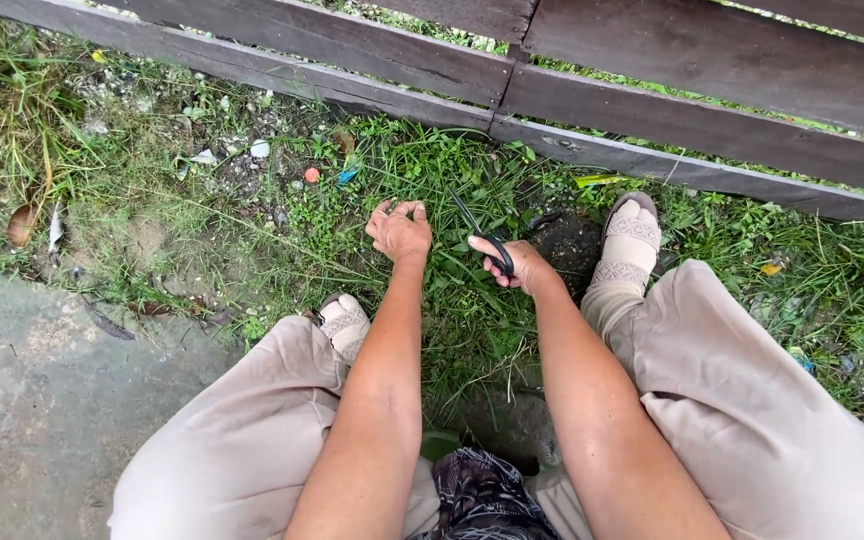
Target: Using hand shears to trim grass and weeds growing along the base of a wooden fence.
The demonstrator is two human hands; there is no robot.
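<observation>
Where the ground is bare at the far left, a grey concrete slab (32, 400) meets a strip of weedy grass (282, 220) scattered with dry leaves and small bits of litter, among them a small orange scrap (312, 175) near the foot of the fence. Next comes the person's left knee in beige trousers (242, 430), with the left foot in a patterned sock and sandal (344, 320) just beyond it. Above that foot, the left hand (399, 230) reaches down into the grass with its fingers curled closed around a tuft of blades, knuckles up. Just to its right, and close to it but apart, the right hand (517, 263) is wrapped around the handles of black scissors (482, 238); fingers sit through the loops, and the thin blades angle up and to the left toward the gripped tuft, lying over the green weeds. Whether the blades are parted cannot be told. Farther right, the right foot in a matching sandal (630, 240) rests on dark soil near the fence. A weathered wooden fence (652, 115) of dark horizontal boards runs across the top, sloping down toward the right, with more grass and scraps of litter at its base.
</observation>
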